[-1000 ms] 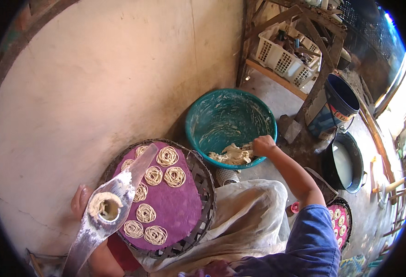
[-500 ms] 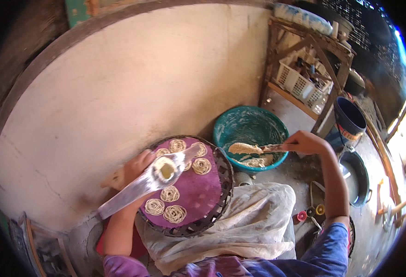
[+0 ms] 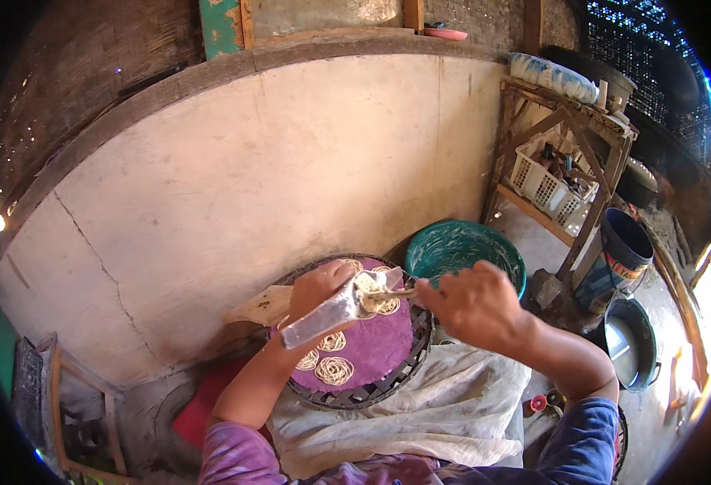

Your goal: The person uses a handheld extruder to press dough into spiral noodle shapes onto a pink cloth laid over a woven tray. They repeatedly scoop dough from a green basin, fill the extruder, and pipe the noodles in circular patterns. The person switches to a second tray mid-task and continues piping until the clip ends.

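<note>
My left hand [image 3: 320, 291] is closed round a long press tool [image 3: 308, 322] with a dough-filled cylinder, held above the round woven tray [image 3: 427, 339]. My right hand [image 3: 475, 303] grips a thin wooden spatula [image 3: 404, 291], its end at the cylinder's opening with pale dough [image 3: 369, 293]. Coiled noodle nests [image 3: 334, 370] lie on the tray's purple sheet [image 3: 376, 347], some hidden by my hands and tool. Behind my right hand is a green basin [image 3: 461, 242] smeared with dough. A pale cloth [image 3: 396, 412] covers my lap below the tray.
A wooden rack [image 3: 574, 121] at back right holds a white basket [image 3: 550, 182]. On the right stand a tall bucket [image 3: 614, 267] and a black tub with pale liquid [image 3: 622, 347]. A cracked wall [image 3: 169, 186] rises behind the tray; a wooden frame [image 3: 80, 404] is at lower left.
My right hand has brought the spatula with dough out of the green basin and over to the cylinder in my left hand. The view has tilted up, showing more wall.
</note>
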